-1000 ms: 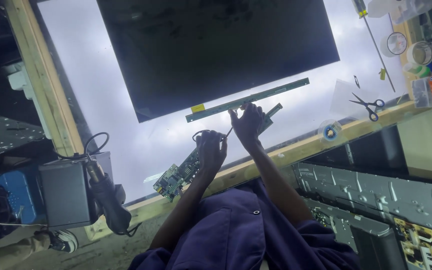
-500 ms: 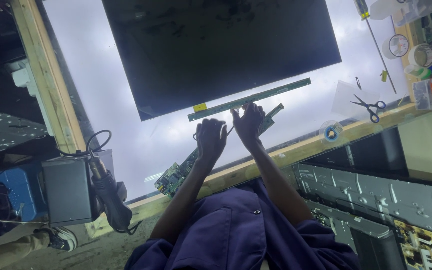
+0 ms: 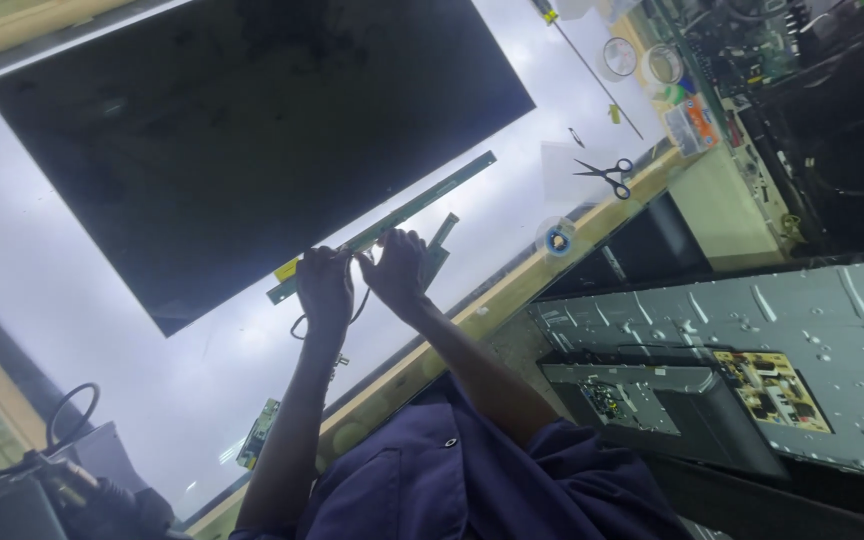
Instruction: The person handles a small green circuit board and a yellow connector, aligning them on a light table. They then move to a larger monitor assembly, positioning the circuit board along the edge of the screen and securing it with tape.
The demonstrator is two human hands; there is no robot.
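Observation:
A large dark display panel (image 3: 252,140) lies on a lit white light table (image 3: 72,330). A long narrow green circuit strip (image 3: 422,203) runs along the panel's lower edge. My left hand (image 3: 324,288) is curled on the strip near its yellow-labelled end. My right hand (image 3: 397,268) pinches the strip right beside it, fingertips almost touching the left hand's. A thin black cable (image 3: 299,325) loops out below my left hand. A second short green strip (image 3: 440,245) lies just right of my right hand.
A small green circuit board (image 3: 257,432) lies near the table's wooden front rail (image 3: 512,290). Scissors (image 3: 604,175), a round blue-white disc (image 3: 557,238), tape rolls (image 3: 662,62) and a long thin tool (image 3: 592,70) lie to the right. A metal chassis (image 3: 812,330) with boards stands further right.
Both hands have moved up from just below the green strip onto it. The view has swung closer and tilted, so the panel now sits at an angle.

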